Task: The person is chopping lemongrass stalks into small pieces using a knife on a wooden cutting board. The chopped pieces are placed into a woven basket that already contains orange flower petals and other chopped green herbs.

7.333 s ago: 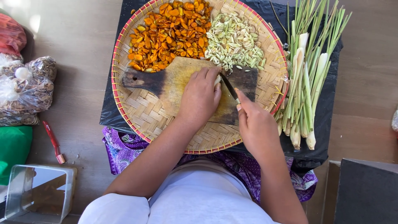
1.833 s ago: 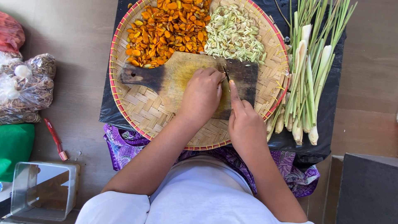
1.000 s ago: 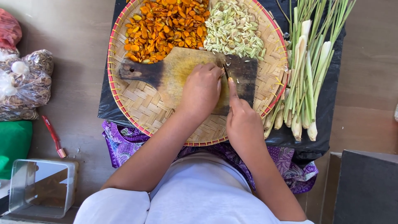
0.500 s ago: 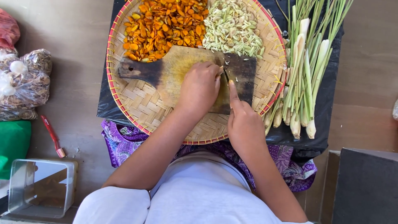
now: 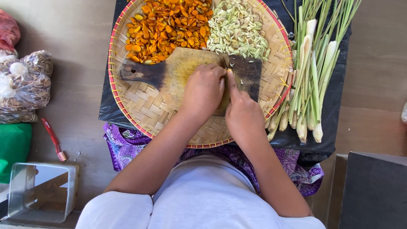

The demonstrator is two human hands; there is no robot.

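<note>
1. The left hand (image 5: 204,87) lies curled on the wooden cutting board (image 5: 178,76), knuckles up. Its fingers are bent over something, but what is under them is hidden, so I cannot tell what it holds.
2. The right hand (image 5: 241,111) is just beside the left one, almost touching it. Its forefinger is stretched forward along a thin blade, a knife (image 5: 225,63), of which only the tip shows between the two hands. The handle is covered by the palm.
3. The piece being cut is not visible; it is under the two hands, near the far right part of the board.
4. The board rests inside a round woven tray (image 5: 148,110) with a red rim. The far edge of the tray is cut off by the top of the picture.
5. On the tray, beyond the board, there is a heap of orange slices (image 5: 169,25) and next to it a heap of pale green slices (image 5: 237,32). A few pale bits lie on the board near the knife tip.
6. To the right of the tray, lemongrass stalks (image 5: 311,85) lie on a black sheet (image 5: 335,127); their leaf ends are out of frame.
7. At the left, plastic bags (image 5: 23,87) are partly cut off, and their contents are hard to make out.
</note>
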